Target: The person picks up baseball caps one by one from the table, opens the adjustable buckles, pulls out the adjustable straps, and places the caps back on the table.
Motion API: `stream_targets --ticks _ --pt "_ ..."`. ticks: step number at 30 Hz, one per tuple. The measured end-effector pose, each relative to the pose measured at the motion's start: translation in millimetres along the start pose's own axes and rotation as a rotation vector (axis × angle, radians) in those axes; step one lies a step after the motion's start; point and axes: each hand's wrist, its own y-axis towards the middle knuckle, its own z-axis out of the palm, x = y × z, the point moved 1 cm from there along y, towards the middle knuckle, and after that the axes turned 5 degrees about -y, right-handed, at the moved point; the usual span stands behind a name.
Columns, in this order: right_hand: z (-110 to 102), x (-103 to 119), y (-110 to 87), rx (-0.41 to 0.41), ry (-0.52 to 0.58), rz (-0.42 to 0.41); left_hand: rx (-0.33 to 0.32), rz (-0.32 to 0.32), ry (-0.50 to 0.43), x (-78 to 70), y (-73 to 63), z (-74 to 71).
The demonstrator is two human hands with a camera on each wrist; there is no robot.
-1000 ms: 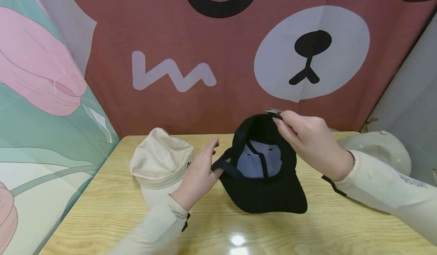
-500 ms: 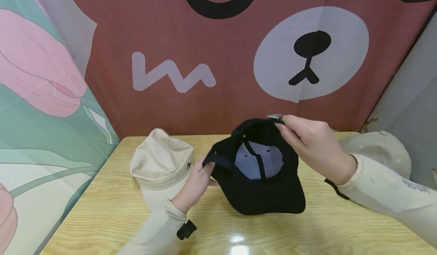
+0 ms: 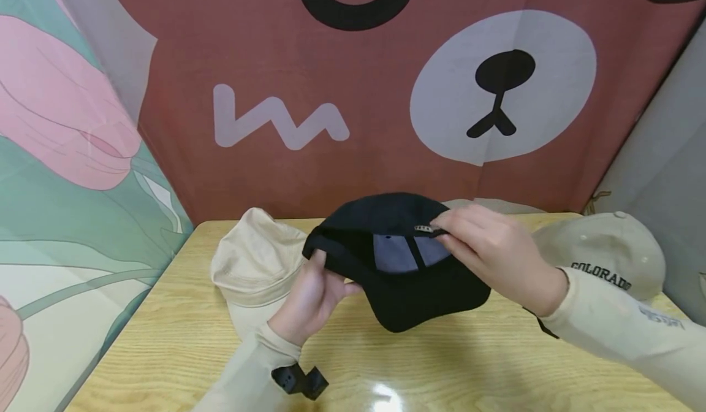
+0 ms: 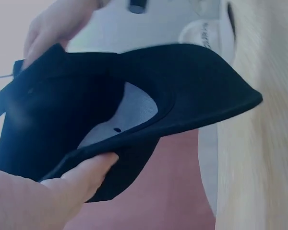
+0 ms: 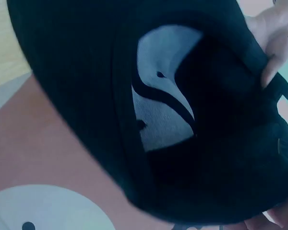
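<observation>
A black baseball cap [image 3: 397, 259] is held up above the table, its hollow toward me and its brim tilted downward. Pale grey lining [image 5: 163, 91] shows inside the crown. My left hand [image 3: 311, 301] grips the cap's left rim; in the left wrist view its thumb lies along the edge, the other fingers hidden. At the back edge, my right hand [image 3: 499, 255] pinches the cap beside a small light, dotted strap piece [image 3: 425, 228]. A cream cap [image 3: 261, 259] rests on the table behind my left hand, brim toward me.
A beige cap [image 3: 618, 252] lettered "COLORADO" sits at the right of the wooden table [image 3: 165, 338], partly behind my right forearm. Behind the table hangs a brown cloth [image 3: 276, 179] with a bear face. A floral cloth [image 3: 66, 216] hangs at the left.
The black cap has tipped so its opening looks narrower, its back edge lowered. My left hand has moved from beside the strap onto the left rim; my right hand has come down slightly.
</observation>
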Motion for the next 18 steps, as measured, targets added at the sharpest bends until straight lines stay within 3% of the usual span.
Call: stream_targets --ticks 6,14,18 --pt "9 1 -7.7 -0.020 0.034 -0.076 0.015 -0.003 -0.147 -1.6 -2.5 0.8" --pt "14 3 -16.4 -0.012 0.008 -0.058 -0.069 0.013 -0.152 -5.2 -4.7 1.5" --pt "15 3 -21.5 0.000 0.004 -0.006 -0.054 0.020 -0.152 -7.9 -7.1 0.4"
